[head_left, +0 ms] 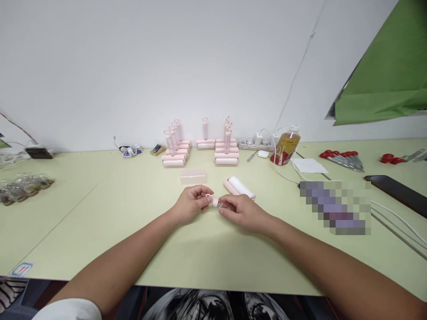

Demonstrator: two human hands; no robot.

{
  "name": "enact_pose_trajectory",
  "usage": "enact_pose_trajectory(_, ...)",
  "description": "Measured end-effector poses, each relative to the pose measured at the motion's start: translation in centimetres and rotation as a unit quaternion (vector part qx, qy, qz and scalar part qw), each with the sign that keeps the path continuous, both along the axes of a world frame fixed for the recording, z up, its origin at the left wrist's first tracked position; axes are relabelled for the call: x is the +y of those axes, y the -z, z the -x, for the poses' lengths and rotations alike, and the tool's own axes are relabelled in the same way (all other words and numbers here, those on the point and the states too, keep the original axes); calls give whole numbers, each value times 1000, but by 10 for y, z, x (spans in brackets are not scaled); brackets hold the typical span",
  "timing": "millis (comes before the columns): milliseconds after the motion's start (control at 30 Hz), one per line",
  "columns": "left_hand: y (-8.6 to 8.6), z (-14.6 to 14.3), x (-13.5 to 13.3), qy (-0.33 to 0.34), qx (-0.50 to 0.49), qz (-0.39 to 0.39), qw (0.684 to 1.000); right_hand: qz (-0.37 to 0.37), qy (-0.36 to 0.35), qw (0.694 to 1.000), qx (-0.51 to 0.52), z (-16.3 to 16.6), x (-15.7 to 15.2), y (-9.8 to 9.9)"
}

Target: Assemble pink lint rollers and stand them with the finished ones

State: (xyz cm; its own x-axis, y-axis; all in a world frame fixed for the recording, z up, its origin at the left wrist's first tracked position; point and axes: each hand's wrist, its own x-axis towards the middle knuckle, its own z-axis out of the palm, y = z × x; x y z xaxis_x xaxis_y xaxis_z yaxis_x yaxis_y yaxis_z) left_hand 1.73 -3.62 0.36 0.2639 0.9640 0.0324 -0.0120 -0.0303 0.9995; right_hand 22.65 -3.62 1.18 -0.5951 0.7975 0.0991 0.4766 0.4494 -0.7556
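Observation:
Over the near middle of the table, my left hand pinches the pink loop end of a small pink-and-clear tube. My right hand has its fingers closed round the clear part, which they mostly hide. The tube lies sideways between both hands. Just beyond my right hand rests a white roll in a pink holder, like a lint roller. A see-through pink cover lies past my left hand.
Several pink rollers sit in groups by the wall, with looped tubes upright among them. To the right are a drink bottle, white cables, red-handled tools and a black phone. Small glass jars stand left.

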Motion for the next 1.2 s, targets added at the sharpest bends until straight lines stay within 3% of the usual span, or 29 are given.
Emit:
enact_pose_trajectory(200,0,1,-3,52,56,7,997,-48,-12,998,-29,-2,1,-3)
enact_pose_trajectory(367,-5,7,-6,154,203,-21,967,-78,-39,993,-82,-4,0,-7)
enact_pose_trajectory(500,-9,9,-9,205,219,-32,953,-113,-74,983,-123,-4,-2,-10)
enact_pose_trajectory(967,-4,8,-9,211,288,-149,922,-124,-89,977,-149,-4,-7,-6)
enact_pose_trajectory(1200,-7,8,-12,223,292,-149,918,-117,-103,977,-149,-2,-9,-9)
